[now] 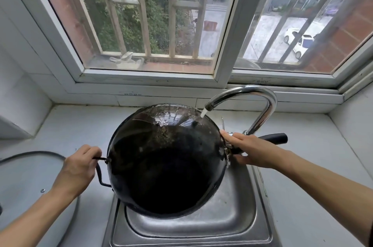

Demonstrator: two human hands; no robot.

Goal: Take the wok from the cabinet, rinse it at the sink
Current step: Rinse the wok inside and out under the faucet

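Note:
A black wok point(165, 162) hangs over the steel sink point(238, 218), its dark rounded surface facing me. My left hand point(77, 168) is closed around the small wire loop handle on the wok's left side. My right hand point(249, 151) grips the base of the long black handle point(276, 138) on the right. Water runs from the chrome faucet point(252, 93) onto the wok's far right rim and spreads over its upper part.
A glass lid point(22, 182) with a dark rim lies on the white counter at the left. The window sill and frame stand just behind the sink. The counter point(314, 168) stretches to the right of the sink, ending at a tiled wall.

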